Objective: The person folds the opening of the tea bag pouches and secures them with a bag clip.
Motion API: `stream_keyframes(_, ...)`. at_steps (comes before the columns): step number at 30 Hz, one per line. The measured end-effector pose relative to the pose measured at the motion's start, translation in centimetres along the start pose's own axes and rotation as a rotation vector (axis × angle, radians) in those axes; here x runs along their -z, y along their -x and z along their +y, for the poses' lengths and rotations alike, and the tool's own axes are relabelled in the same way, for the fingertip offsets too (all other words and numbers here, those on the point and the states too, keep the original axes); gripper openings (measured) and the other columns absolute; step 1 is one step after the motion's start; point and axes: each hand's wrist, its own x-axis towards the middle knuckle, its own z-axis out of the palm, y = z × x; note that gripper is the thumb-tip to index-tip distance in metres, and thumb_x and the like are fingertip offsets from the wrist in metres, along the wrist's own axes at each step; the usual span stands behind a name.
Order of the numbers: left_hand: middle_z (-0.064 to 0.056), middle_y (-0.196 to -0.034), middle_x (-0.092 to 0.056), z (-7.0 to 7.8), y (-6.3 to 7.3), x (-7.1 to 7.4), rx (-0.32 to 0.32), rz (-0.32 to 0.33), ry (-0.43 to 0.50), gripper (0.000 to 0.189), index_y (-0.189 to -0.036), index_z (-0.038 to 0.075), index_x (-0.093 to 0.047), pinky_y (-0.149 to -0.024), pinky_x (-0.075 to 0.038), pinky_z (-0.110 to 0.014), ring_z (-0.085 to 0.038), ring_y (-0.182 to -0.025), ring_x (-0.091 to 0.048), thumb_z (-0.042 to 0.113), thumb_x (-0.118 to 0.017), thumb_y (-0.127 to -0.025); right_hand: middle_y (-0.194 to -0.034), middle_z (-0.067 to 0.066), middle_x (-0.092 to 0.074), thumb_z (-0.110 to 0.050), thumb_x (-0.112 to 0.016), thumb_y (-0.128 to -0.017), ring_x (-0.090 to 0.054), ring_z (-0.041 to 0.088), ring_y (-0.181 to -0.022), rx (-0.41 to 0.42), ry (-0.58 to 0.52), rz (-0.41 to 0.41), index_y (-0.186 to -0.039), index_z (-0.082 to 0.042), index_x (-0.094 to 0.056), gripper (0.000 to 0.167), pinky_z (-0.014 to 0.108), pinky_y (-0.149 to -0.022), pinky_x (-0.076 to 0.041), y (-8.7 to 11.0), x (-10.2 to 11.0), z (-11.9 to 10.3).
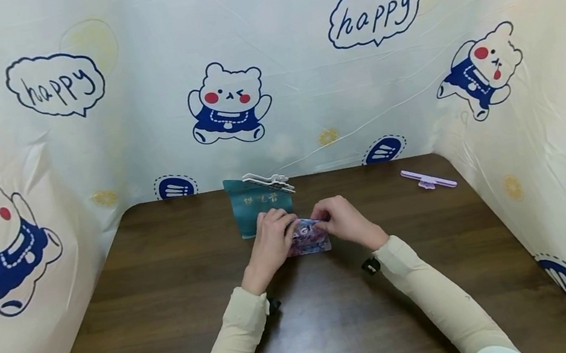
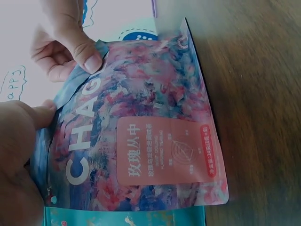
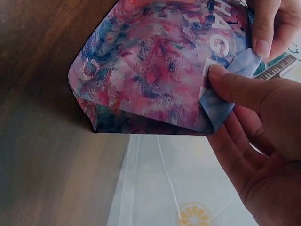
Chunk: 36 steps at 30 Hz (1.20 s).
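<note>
A pink, blue and purple tea pouch stands on the table with its printed front toward me. My left hand pinches its top edge on the left. On the right, my right hand pinches the same edge between thumb and fingers. In the left wrist view the top strip of the pouch is folded over toward the front, next to the large white letters. The right wrist view shows my right thumb pressing the fold of the pouch, with the other fingers behind it.
Behind my left hand stands a teal pouch with a white sealing clip across its top. A purple sealing clip lies on the brown table at the far right. A printed cloth surrounds the back and sides.
</note>
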Motion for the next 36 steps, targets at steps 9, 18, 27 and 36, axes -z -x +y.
stream_keyframes(9,-0.004,-0.087,-0.067,0.2,0.3,-0.6,-0.068,0.101,-0.101,0.010,-0.101,0.008,-0.079,-0.076,-0.041,-0.038,-0.022,-0.082,-0.058,0.012,-0.072,-0.095,-0.077,-0.004,-0.069,-0.002,-0.080,-0.086,-0.061,0.008,-0.067,-0.005,-0.035,-0.019,-0.081,-0.011,-0.075,0.011,0.026,-0.063,-0.054,-0.1,0.2,0.2)
stream_keyframes(18,-0.002,-0.084,-0.066,0.2,0.5,-0.9,-0.033,0.125,-0.076,0.010,-0.097,0.008,-0.079,-0.076,-0.040,-0.038,-0.021,-0.081,-0.058,0.013,-0.070,-0.097,-0.090,0.000,-0.074,-0.009,-0.082,-0.086,-0.066,0.009,-0.077,-0.011,-0.087,0.005,-0.096,-0.010,-0.080,0.010,0.028,-0.074,-0.058,0.2,0.1,0.0)
stream_keyframes(27,-0.002,-0.086,-0.067,0.5,0.5,-0.8,-0.021,0.094,-0.059,0.012,-0.098,0.008,-0.078,-0.078,-0.040,-0.039,-0.021,-0.083,-0.058,0.015,-0.068,-0.099,-0.085,0.001,-0.072,-0.006,-0.074,-0.093,-0.062,0.007,-0.070,0.106,-0.118,0.055,-0.096,-0.008,-0.081,0.008,0.025,-0.064,-0.054,-0.2,-0.7,0.0)
stream_keyframes(36,-0.001,-0.085,-0.069,0.7,0.3,-0.7,0.019,0.096,-0.029,0.012,-0.095,0.009,-0.079,-0.078,-0.040,-0.039,-0.021,-0.083,-0.060,0.014,-0.069,-0.098,-0.083,0.002,-0.072,-0.003,-0.073,-0.092,-0.063,0.005,-0.069,0.199,-0.103,0.062,-0.097,-0.006,-0.082,0.010,0.024,-0.062,-0.054,-0.1,-0.8,0.6)
